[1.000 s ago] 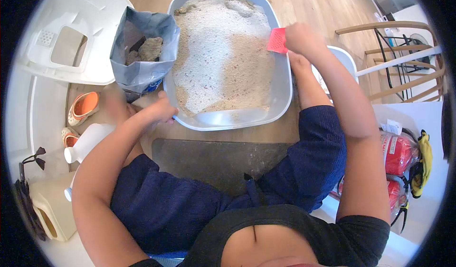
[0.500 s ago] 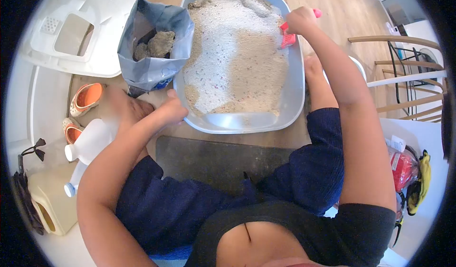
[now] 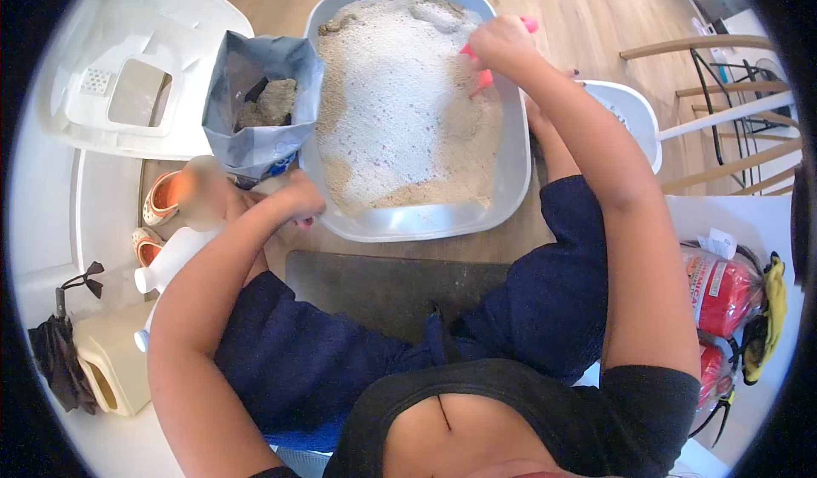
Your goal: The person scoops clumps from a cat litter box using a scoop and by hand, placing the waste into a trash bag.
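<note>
A grey litter tray (image 3: 417,224) holds white and tan litter (image 3: 383,95), with darker clumps near its far edge. My right hand (image 3: 504,42) is wrapped round a red scoop (image 3: 484,80), whose blade is partly in the litter at the tray's right side. At the tray's near left corner is my left hand (image 3: 298,195), its fingers curled against the rim; something pink shows below them, too small to name. Just left of the tray stands an open grey-blue bag (image 3: 255,148) with grey clumps (image 3: 271,103) inside.
A white lid with an opening (image 3: 85,18) lies at the left. Orange-lined clogs (image 3: 162,195), white jugs (image 3: 173,255) and a beige container (image 3: 119,354) are below it. A dark mat (image 3: 391,286) lies before me. Red extinguishers (image 3: 728,295), a white pan (image 3: 638,120) and a wooden chair (image 3: 706,45) are at right.
My right hand with the scoop has moved left over the tray, and the scoop now reaches into the litter. White litter has spread rightward over the tan area. My left hand remains at the rim.
</note>
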`<action>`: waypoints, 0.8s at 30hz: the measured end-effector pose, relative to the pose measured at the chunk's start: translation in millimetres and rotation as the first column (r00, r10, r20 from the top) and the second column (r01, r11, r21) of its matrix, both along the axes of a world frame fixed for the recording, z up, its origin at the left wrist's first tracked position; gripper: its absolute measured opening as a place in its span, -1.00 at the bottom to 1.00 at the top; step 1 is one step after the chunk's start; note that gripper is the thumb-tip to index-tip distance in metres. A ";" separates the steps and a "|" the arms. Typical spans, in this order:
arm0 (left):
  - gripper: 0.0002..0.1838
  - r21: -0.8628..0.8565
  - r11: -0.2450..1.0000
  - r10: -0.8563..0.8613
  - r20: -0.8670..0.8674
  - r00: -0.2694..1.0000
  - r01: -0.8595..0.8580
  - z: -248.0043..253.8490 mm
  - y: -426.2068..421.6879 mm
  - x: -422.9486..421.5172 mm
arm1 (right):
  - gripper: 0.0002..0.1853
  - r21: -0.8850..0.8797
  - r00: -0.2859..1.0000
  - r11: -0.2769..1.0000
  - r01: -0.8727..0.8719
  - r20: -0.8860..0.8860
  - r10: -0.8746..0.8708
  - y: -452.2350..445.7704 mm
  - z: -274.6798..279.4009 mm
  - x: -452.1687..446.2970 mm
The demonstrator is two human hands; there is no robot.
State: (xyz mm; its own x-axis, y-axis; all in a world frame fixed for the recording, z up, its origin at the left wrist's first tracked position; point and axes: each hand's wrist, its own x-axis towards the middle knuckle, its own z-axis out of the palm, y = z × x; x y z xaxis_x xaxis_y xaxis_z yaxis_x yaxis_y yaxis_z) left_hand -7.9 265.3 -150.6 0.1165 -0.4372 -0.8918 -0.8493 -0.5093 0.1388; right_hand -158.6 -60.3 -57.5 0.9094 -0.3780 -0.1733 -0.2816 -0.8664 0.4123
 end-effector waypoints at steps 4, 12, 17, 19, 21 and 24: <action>-0.66 -0.148 0.988 0.109 0.483 0.869 -0.042 31.2 -6.0 -21.7 | -0.79 -0.076 0.982 0.979 -0.190 -0.032 0.188 15.5 19.4 5.9; -0.71 0.169 0.958 -0.276 0.337 0.900 0.230 71.9 -51.6 -59.2 | -0.94 -0.314 0.914 0.877 -0.363 0.065 0.401 48.1 64.6 18.0; -0.71 0.318 0.915 -0.346 0.297 0.890 0.250 87.7 -69.2 -36.7 | -0.91 -0.342 0.938 0.882 -0.325 0.001 0.346 21.7 55.5 9.2; -0.68 0.218 0.911 -0.404 0.310 0.861 0.349 98.1 -68.2 -29.3 | -0.89 -0.372 0.969 0.899 -0.230 -0.169 0.178 19.6 46.2 4.8; -0.68 0.238 0.919 -0.378 0.308 0.873 0.314 89.4 -65.6 -22.5 | -0.88 -0.362 0.970 0.914 -0.183 -0.219 0.108 19.2 33.8 1.9; -0.66 0.182 0.933 -0.355 0.308 0.883 0.312 23.0 -36.9 12.5 | -0.82 -0.297 0.976 0.954 -0.031 -0.217 -0.036 -10.5 -24.8 2.1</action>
